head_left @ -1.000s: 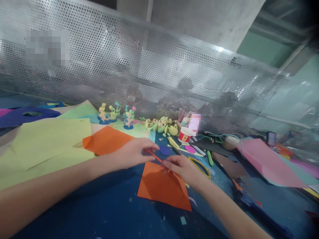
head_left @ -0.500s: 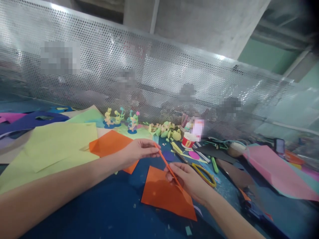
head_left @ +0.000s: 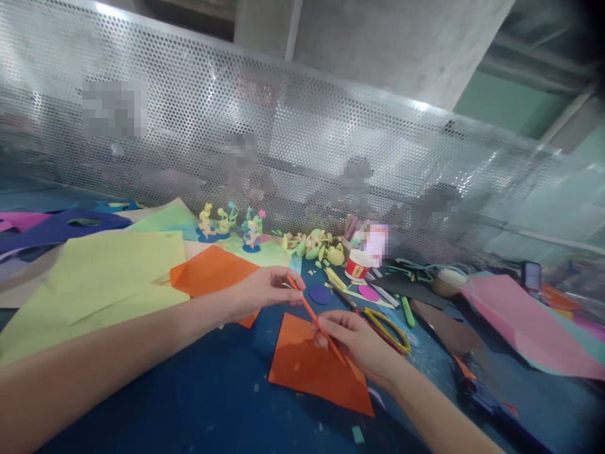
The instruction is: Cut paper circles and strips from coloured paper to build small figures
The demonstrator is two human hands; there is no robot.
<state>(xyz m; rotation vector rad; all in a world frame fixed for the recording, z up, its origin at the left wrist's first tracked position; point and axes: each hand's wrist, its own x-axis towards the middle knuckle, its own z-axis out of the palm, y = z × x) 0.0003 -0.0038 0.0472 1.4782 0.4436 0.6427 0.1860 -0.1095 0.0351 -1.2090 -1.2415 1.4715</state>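
No legible txt; small white tub [head_left: 358, 265] has red label, unreadable.

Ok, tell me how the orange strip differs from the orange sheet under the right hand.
The orange strip is thin and narrow; the orange sheet is broad. The strip is lifted, pinched between left hand and right hand; the sheet lies flat on the blue table. Both are the same orange paper.
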